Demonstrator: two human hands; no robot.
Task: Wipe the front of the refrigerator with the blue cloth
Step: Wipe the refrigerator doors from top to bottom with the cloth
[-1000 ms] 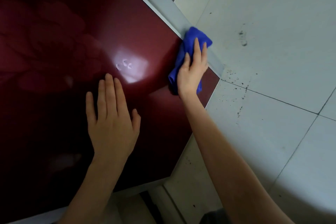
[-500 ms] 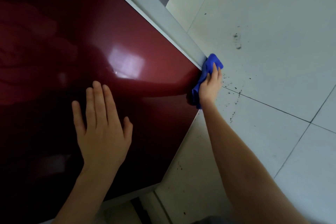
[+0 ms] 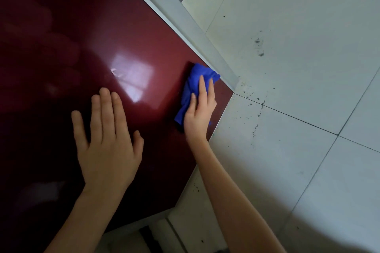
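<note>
**Cloth pressed to the fridge door, near its right edge**

Far left, the fridge fills the frame: a glossy dark-red door, deep in shadow down the left side, with dim reflections in the sheen. No brand, label or writing can be read anywhere on it.

Moving in, the left hand lies flat on the door, palm down, fingers stretched and slightly spread, thumb out to the right. It grips nothing; it only rests on the panel.

Just above and right of those fingertips sits a bright patch of reflected light, with a small pale mark at its left edge, too small to make out.

On to the right hand. It presses the cloth against the door, fingers laid long over the fabric, palm on top, not curled into a fist. The cloth is bright blue and bunched, spilling out above the fingertips and to the left of the hand. Its upper end touches the grey trim that runs along the door's edge, close to the door's corner.

Right of that, pale floor tiles with dark grout lines, flecked with black specks and a scatter near the door's corner.
</note>
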